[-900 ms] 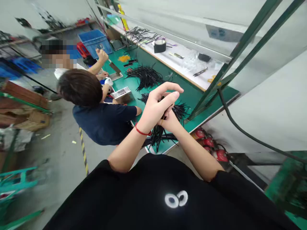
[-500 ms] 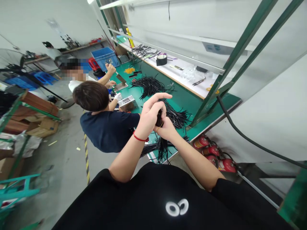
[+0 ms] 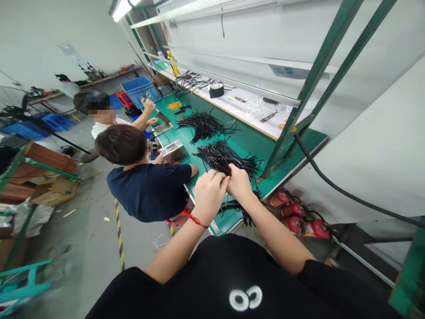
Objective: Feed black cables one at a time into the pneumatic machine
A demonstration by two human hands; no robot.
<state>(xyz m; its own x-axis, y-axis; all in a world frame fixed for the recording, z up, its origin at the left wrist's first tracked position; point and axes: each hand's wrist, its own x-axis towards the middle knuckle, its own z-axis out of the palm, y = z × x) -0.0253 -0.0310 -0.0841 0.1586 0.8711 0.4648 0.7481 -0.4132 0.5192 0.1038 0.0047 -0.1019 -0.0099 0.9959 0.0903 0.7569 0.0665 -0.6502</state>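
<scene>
Bundle of black cables (image 3: 222, 165), pinched at its upper end between left hand (image 3: 208, 195) and right hand (image 3: 239, 184), both closed around it, knuckles nearly touching. Above the grip, short cable ends fanning out past the fingertips; below the grip, loose tails (image 3: 244, 212) hanging down over the edge of the green bench (image 3: 245, 139). Just beyond the grip, a larger heap of the same black cables (image 3: 229, 155) lying on the bench, close enough for stray ends to mingle with the held ones. Farther beyond, a second heap (image 3: 202, 124), and on the white shelf (image 3: 232, 104) a roll of black tape (image 3: 216, 90). Left of the grip, a seated co-worker in a dark blue shirt (image 3: 149, 188), elbow near the bench edge, with a small metal box (image 3: 171, 148) close by. Down and right of the grip, red fire extinguishers (image 3: 299, 219) on the floor. Likely trouble, as a judgement: slack in either hand, letting single cables slide out of the bundle and drop off the edge toward the floor; hanging tails catching on the bench lip and tugging the bundle askew; held ends tangling with the heap just beyond, so that extra cables lift along; uneven ends above the grip, leaving the bundle ragged. Exact finger placement on the cables hidden by the hands themselves.
</scene>
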